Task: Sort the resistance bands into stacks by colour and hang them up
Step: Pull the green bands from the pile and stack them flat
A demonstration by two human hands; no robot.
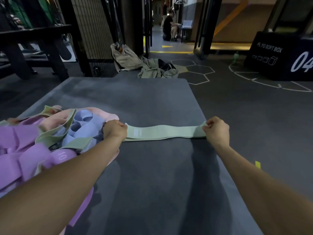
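On the dark floor, spreading from six o'clock up to the centre of my view, lies the grey mat (135, 99), the biggest thing I see. At two o'clock stands a black plyo box (277, 61) with white lettering and the figures 04, well apart from the mat. At nine o'clock, on the mat's left part, sits the heap of bands (42, 138): purple ones nearest me, pink and pale blue ones behind, with green loops tangled through them. At twelve o'clock, just past the mat's far edge, khaki bags (145, 65) slump on the floor, and further off in the doorway a seated person (169, 26) shows.

At the centre, a pale green band (162, 132) lies flat on the mat, drawn out straight from side to side between my hands. My left hand (115, 130) is closed round the band's left end, fingers curled, right beside the heap. My right hand (216, 130) pinches the band's right end at about three o'clock, thumb and fingers curled on the fabric. Both forearms reach in from the bottom corners.
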